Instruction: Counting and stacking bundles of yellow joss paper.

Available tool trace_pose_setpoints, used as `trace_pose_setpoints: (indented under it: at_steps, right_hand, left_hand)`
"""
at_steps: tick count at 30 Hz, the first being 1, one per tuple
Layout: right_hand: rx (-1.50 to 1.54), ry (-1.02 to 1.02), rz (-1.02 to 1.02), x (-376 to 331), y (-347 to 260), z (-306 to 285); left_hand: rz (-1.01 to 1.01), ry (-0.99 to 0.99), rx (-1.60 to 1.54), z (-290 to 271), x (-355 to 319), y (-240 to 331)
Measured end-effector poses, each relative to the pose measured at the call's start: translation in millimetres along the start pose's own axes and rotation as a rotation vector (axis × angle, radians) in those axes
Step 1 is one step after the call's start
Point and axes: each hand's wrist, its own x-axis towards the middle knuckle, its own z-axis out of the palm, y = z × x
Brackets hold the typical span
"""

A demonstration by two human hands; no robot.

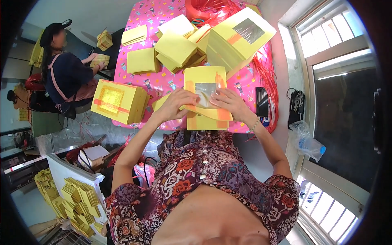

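Taking the yellow sheet [207, 111] as the clock's centre, it lies at the near edge of the pink-covered counter [165, 83], straight in front of the wearer. The left hand [178, 103] is on it at 9 o'clock, the right hand [232, 104] at 3. The fingers of both are bent and nearly closed, gripping the sides of its curled-up near part; the thumb contact is partly hidden.

The sheet looks light, thin and pliant, bending readily yet springy enough to stand in a curve. Its silver patch [206, 88] looks smooth and probably creases or scuffs easily, so the plain side edges seem the best hold, with light, even pressure from both hands.

A dark phone [261, 101] lies at 3 o'clock, and a thick yellow block [121, 102], likely heavier and stiffer, sits at 9. Further out, loose yellow stacks [176, 48] spread at 11 and a large tilted bundle [241, 41] stands at 1. Beyond, red strands [210, 10] coil at 12. At 9, off the counter, a co-worker [67, 77] handles a small yellow bundle [99, 61].
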Motion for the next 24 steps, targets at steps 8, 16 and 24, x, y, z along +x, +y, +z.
trace_pose_setpoints:
  at_steps: [8, 16, 24]
  right_hand:
    - [0.059, 0.030, 0.014, -5.9, 1.7, 4.9]
    - [0.407, 0.087, 0.306, -18.4, 9.0, 33.3]
    - [0.732, 0.431, 0.788, 6.7, 16.4, 55.9]
  left_hand:
    - [0.099, 0.074, 0.206, 25.1, -2.0, -7.6]
    - [-0.087, 0.038, -0.019, 37.8, -3.4, -11.1]
    - [-0.606, 0.441, -0.410, 64.0, 2.4, -16.7]
